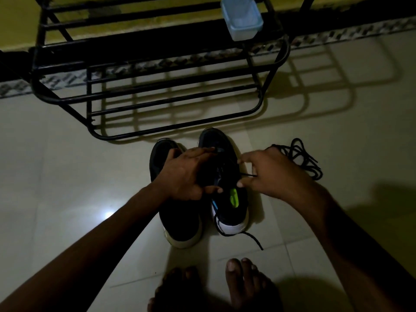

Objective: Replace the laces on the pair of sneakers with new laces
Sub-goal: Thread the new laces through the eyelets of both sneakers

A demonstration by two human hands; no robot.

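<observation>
Left hand (186, 174) gripping, right hand (270, 174) pinching

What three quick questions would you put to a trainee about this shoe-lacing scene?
1. True or false: the two sneakers stand on the black rack.
2. What does the right hand pinch? A) a black lace end B) a sock C) a brush
3. Fill in: the loose lace bundle lies on the floor to the ___ of the sneakers.
Key: 1 false, they stand on the floor in front of it; 2 A; 3 right.
</observation>
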